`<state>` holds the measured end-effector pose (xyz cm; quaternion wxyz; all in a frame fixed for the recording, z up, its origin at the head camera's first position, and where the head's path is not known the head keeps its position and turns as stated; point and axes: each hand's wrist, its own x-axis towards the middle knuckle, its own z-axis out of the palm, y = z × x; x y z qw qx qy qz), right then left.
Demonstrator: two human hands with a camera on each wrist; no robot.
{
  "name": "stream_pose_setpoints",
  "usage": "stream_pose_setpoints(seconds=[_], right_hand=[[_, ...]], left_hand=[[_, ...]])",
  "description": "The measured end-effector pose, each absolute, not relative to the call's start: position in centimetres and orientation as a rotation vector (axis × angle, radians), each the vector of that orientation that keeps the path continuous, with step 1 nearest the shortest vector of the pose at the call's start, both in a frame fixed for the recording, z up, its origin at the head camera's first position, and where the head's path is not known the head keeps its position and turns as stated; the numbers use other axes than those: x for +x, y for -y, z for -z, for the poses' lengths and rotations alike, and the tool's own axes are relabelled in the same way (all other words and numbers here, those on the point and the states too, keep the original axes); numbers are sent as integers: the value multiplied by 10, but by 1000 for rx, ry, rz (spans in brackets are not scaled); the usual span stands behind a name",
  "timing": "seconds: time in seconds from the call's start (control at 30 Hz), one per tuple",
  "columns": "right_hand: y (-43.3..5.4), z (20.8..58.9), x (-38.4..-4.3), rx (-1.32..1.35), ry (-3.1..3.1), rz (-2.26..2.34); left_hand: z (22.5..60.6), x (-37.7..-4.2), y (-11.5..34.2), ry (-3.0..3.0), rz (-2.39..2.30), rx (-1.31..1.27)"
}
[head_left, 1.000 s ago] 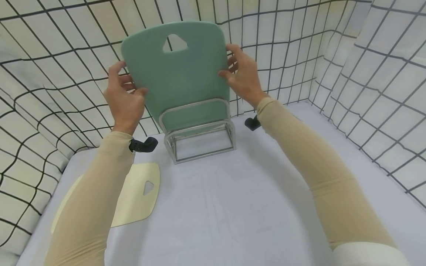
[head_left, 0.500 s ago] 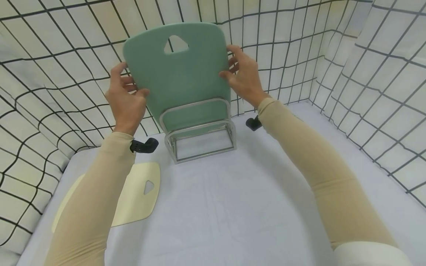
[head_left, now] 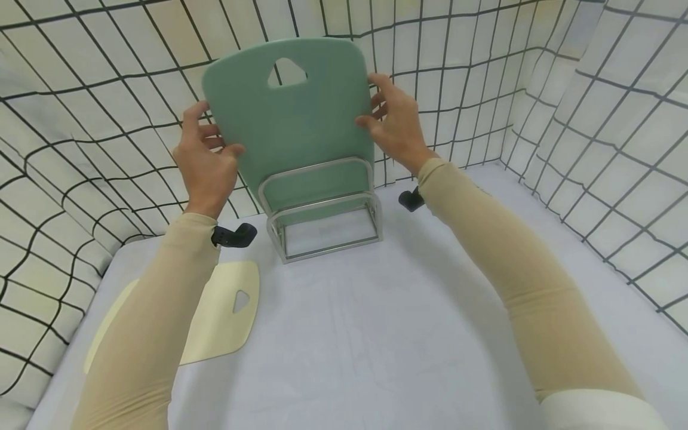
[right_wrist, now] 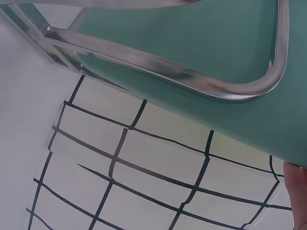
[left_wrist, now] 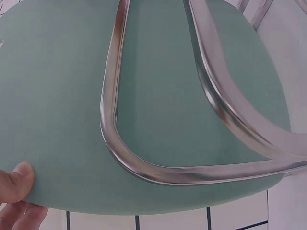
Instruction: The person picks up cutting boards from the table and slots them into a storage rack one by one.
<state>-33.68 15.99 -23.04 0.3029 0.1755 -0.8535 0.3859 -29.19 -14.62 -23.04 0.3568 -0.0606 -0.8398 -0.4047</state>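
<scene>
In the head view, a green board [head_left: 317, 128] stands upright, leaning slightly back, behind the two visible hoops of a metal rack [head_left: 322, 203] on the white-covered worktop [head_left: 387, 334]. The left hand [head_left: 206, 170] pinches the board's left side, thumb on the front face and fingers round the edge; the right hand [head_left: 398, 122] does the same on the right, thumb across from curled fingers. Neither is spread wide; the gap is about the board's thickness. A cream board [head_left: 220, 316] lies flat on the worktop, outside the rack and partly covered by the left forearm. Grid-patterned cloth [head_left: 607, 149] rises behind and at the sides.

If this is a racking job, the green board looks all but placed, with both hands yet to let go and the cream board not yet racked. Whether the lower edge is fully seated cannot be told.

The left wrist view shows the thumb pressed to the green face, fingertips beyond its edge, and the rack's bars crossing in front of the board.

In the right wrist view, only a sliver of the hand appears, at the board's edge; that picture alone does not show its grip.

No brand, label or writing can be read in any view.
</scene>
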Motion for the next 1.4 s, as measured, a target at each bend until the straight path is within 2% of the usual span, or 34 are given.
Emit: stream_pose_setpoints(seconds=[1.4], right_hand=[[-164, 234, -336, 486, 2255, -1020]], left_hand=[[231, -291, 144, 2203, 1053, -156]])
